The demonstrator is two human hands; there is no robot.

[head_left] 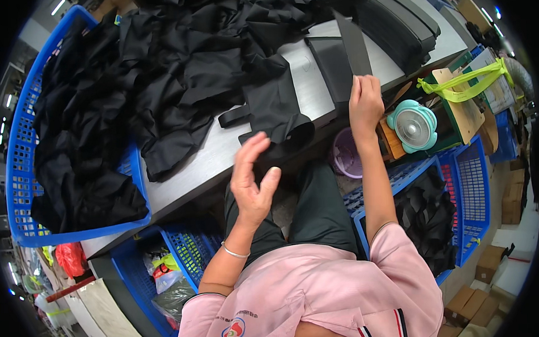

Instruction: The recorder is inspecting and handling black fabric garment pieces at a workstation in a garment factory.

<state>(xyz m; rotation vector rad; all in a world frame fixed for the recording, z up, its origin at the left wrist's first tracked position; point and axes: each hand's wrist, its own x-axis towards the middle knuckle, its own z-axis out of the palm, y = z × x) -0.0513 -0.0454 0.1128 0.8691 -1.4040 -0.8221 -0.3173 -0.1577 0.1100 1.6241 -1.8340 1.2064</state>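
My right hand (367, 102) grips the lower end of a thin, flat black panel (354, 46) and holds it up on edge above the table. Below it another dark flat panel (328, 65) lies on the light tabletop (304, 78). My left hand (251, 187) is empty, fingers apart and raised, in front of the table's near edge. Closest to it is a black fabric piece (273, 94) with a short strap-like loop (234, 117), part of it hanging over the edge. This piece adjoins a large heap of black fabric (177, 71).
A blue basket (82, 235) at left holds part of the heap. Stacked dark panels (395, 33) lie at the far right. A teal fan (412, 126), a purple bin (345, 155) and a blue basket of black pieces (422, 216) stand at right. Another blue basket (183, 249) sits lower left.
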